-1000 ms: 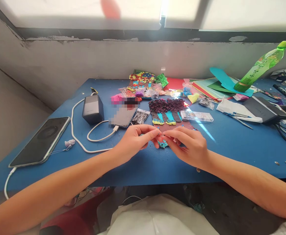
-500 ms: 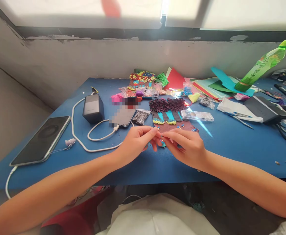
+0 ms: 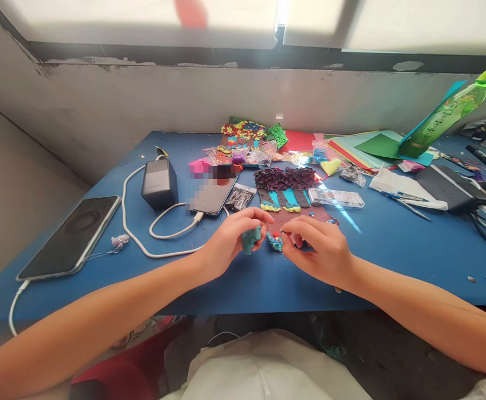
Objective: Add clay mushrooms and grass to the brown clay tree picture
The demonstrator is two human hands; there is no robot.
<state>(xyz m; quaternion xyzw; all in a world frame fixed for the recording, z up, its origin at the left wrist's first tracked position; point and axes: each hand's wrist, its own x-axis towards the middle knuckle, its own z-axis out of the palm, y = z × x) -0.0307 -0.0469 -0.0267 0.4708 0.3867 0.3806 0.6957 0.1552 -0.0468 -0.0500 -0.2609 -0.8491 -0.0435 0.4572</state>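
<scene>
A lump of teal modelling clay [image 3: 250,240] sits in my left hand [image 3: 230,236], held between thumb and curled fingers. My right hand [image 3: 320,244] is pinched, thumb against forefinger, with a tiny dark speck at the tips that is too small to name. Both hands hover over the near edge of a clay picture [image 3: 282,216], which has dark purple ruffles on top, grey and bright blue strips and a brown lower part. Just below the fingertips, a small blue clay piece [image 3: 274,242] with red and yellow bits lies at its near edge, partly hidden by my right hand.
Left of my hands lie a phone [image 3: 215,191] on a white cable, a black power block [image 3: 159,183] and a larger phone [image 3: 71,236]. Behind are another clay picture [image 3: 243,133] and clay packets. Rightward are a clear case [image 3: 336,198], pens and a leaning green bottle [image 3: 446,114].
My hands have drawn slightly apart, and the teal clay in my left hand now shows. Behind, the blue sheet by the bottle has tipped upright and the red sheet lies flatter.
</scene>
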